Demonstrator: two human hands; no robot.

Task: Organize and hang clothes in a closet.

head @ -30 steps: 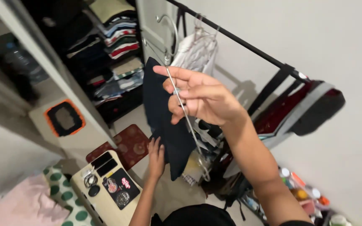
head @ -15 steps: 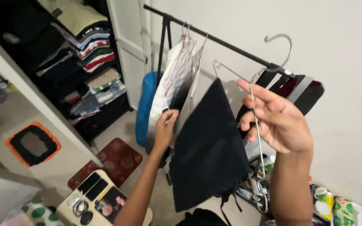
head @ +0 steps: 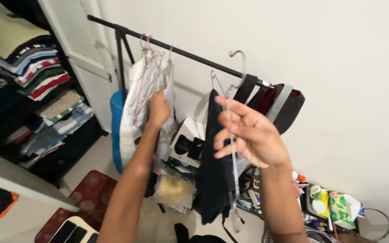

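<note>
The right hand (head: 248, 137) is raised in front of the rail (head: 176, 48), its grip pinched on the wire stem of a metal hanger (head: 231, 108), thumb and fingers closed around it while the index finger points out to the left. The hanger's hook (head: 238, 56) stands just above the rail, and whether it touches the bar cannot be told. A dark garment (head: 212, 166) hangs from this hanger, draped straight down on the left of the hand, its lower edge near the cluttered floor. The left hand (head: 158, 108) is further left, its grip closed on the white garment (head: 138, 96) that already hangs on the rail from thin hangers; the fingers are hidden in the cloth. Behind that cloth stands a blue bin (head: 115, 130). On the right of the rail a dark bag (head: 284, 105) with a grey strap and red lining hangs over the bar. A white box (head: 189, 141) shows between the two arms, lower down. On the left, open shelves (head: 37, 85) hold stacks of folded clothes, and a red mat (head: 91, 198) lies on the floor below.
</note>
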